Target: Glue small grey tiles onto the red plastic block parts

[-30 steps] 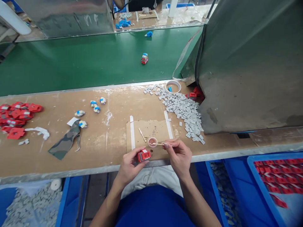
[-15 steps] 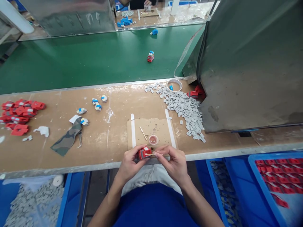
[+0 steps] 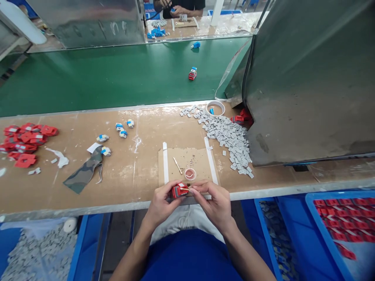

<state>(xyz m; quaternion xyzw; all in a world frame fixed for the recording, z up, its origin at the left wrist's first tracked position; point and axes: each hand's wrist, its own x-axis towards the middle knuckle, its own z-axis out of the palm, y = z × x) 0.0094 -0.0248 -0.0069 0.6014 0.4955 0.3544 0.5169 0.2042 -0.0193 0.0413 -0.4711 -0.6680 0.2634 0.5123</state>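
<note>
My left hand (image 3: 164,201) grips a small red toy part (image 3: 178,190) with grey and white areas, at the table's front edge. My right hand (image 3: 213,201) pinches a thin stick (image 3: 185,189), whose tip touches or lies just over the top of the red part. Just beyond the hands, a small round dish (image 3: 190,174) with reddish contents rests on a cardboard sheet (image 3: 172,171) taped down at both sides. Another thin stick (image 3: 177,166) lies on the sheet, left of the dish.
Grey tiles (image 3: 231,136) and a tape roll (image 3: 215,109) lie right of the cardboard. Red parts (image 3: 26,140), a camouflage cloth (image 3: 84,171) and blue-white pieces (image 3: 123,133) are at left. A green belt (image 3: 102,78) crosses behind; a person's hands (image 3: 175,11) work beyond it.
The toys on the belt have shifted slightly right. A white scrap at left has changed shape. The stick over the red part is angled a little differently. Across the belt, more of the person shows.
</note>
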